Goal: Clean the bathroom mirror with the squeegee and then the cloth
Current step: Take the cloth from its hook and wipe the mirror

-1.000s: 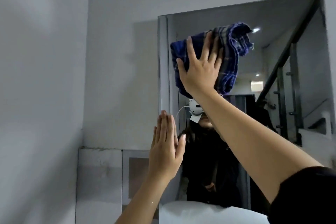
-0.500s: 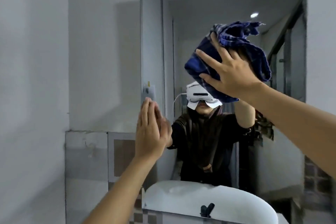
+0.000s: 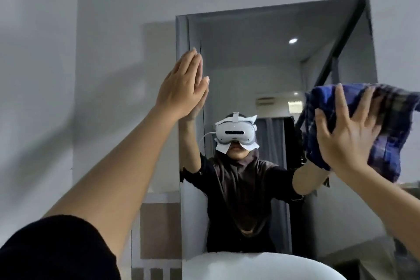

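A tall rectangular mirror (image 3: 268, 70) hangs on the grey wall ahead. My right hand (image 3: 345, 136) presses a crumpled blue plaid cloth (image 3: 393, 125) flat against the glass at the mirror's right edge, fingers spread over it. My left hand (image 3: 184, 84) is raised with fingers straight and together, its palm at the mirror's left edge, holding nothing. The mirror reflects a person in a dark top with both arms raised. No squeegee is in view.
A white basin (image 3: 250, 266) curves below the mirror at the bottom of the view. A grey wall (image 3: 113, 29) runs left of the mirror, with a tiled panel (image 3: 159, 229) low down. My dark sleeve (image 3: 56, 250) fills the lower left corner.
My right hand has swept the cloth from the mirror's upper left across to its right edge and lower. My left hand has risen higher along the mirror's left edge.
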